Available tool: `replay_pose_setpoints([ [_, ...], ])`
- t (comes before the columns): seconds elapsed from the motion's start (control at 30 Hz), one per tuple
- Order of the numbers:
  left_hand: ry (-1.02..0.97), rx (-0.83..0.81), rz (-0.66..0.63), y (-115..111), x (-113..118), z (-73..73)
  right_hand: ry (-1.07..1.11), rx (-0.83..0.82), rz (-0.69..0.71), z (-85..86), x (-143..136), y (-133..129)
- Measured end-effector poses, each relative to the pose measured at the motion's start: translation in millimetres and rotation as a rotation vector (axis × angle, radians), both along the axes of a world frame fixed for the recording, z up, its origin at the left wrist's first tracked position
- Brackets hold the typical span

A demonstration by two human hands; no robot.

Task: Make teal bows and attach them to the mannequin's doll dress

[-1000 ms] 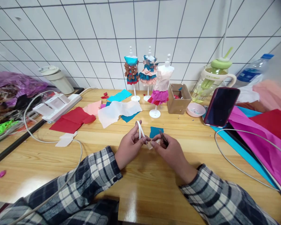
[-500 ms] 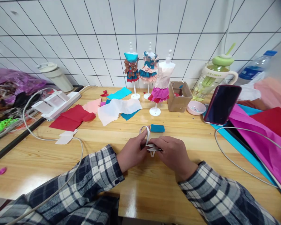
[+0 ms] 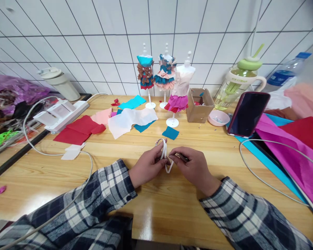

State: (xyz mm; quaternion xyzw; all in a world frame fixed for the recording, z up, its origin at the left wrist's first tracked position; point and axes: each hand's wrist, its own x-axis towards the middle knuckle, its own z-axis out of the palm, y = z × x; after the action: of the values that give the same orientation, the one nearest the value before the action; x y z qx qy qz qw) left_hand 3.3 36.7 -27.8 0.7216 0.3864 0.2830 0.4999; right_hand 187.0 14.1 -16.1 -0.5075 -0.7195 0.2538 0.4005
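Observation:
My left hand grips a looped white tape near the middle of the table. The tape's lower part hangs in a narrow V between the two hands. My right hand is closed, its thumb and finger pinching the tape's free end. Small dark scissors are tucked in the same hand, mostly hidden by the fingers. Just beyond the hands lies a small teal paper piece. Behind it stands a dress form in a pale top and a magenta and red skirt.
Two more dressed forms stand behind, left of a cardboard box and a pink dish. A phone leans at the right. Paper pieces and a power strip lie left; a cable crosses my left sleeve.
The scissor blades no longer show between the hands; my right hand now pinches the tape. The teal piece has shifted farther back and turned.

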Motion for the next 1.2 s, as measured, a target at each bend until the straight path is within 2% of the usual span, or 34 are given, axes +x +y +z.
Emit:
replay_pose_setpoints([
  [0.07, 0.061, 0.030, -0.030, 0.6, -0.7, 4.6, 0.027, -0.012, -0.042, 1.6, 0.6, -0.6],
  [0.2, 0.324, 0.219, -0.105, -1.0, -1.5, 20.6, 0.065, -0.007, -0.129, 5.9, 2.6, -1.4],
  [0.33, 0.621, 0.334, -0.078, -3.5, -0.5, 28.7, 0.076, -0.010, -0.143, 7.7, 2.9, -1.3],
  [0.4, 0.677, 0.338, -0.065, -2.9, -1.2, 28.5, 0.119, -0.042, -0.150, 7.7, 3.0, -0.2],
  [0.5, 0.619, 0.316, -0.065, 1.1, -4.7, 26.4, 0.205, -0.123, -0.182, 6.5, 4.2, 3.1],
  [0.63, 0.529, 0.291, 0.010, 8.5, -9.8, 23.1, 0.241, -0.179, -0.183, 3.9, 5.6, 6.5],
  [0.77, 0.487, 0.289, 0.055, 12.2, -12.5, 21.8, 0.213, -0.152, -0.165, 3.6, 5.5, 6.3],
  [0.93, 0.474, 0.281, 0.075, 14.6, -15.5, 23.5, 0.223, -0.108, -0.234, 5.3, 13.2, 10.1],
  [1.1, 0.430, 0.291, 0.105, 13.6, -16.6, 25.5, 0.240, -0.345, 0.045, -4.2, 8.7, 7.7],
  [1.2, 0.390, 0.292, 0.118, 10.6, -15.9, 25.8, 0.202, -0.445, 0.156, -11.9, -1.3, 1.5],
])
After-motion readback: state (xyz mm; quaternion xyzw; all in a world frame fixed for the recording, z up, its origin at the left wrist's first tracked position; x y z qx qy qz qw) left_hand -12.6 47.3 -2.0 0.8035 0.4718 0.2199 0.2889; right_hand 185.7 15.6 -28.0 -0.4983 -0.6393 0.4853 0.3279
